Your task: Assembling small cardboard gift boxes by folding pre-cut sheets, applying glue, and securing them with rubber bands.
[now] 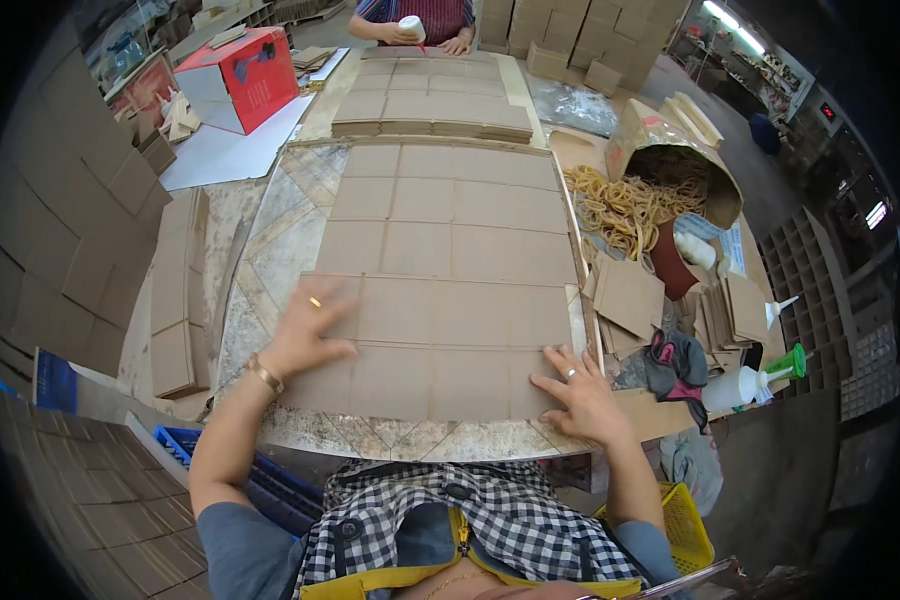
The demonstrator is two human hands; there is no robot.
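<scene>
Though flat (both hands [305, 335]): cardboard sheet [440, 345]

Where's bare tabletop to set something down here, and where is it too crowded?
Free: the patterned tabletop strip between the flat cardboard sheets and the left cardboard stack, and the thin front edge below both hands, left hand, right hand. Crowded: right side, with rubber bands, cardboard scraps, glue bottles.

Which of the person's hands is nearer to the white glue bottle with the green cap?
Right. The right hand rests on the cardboard sheet's right corner, close to the glue bottle; the left hand lies far across the sheet.
</scene>
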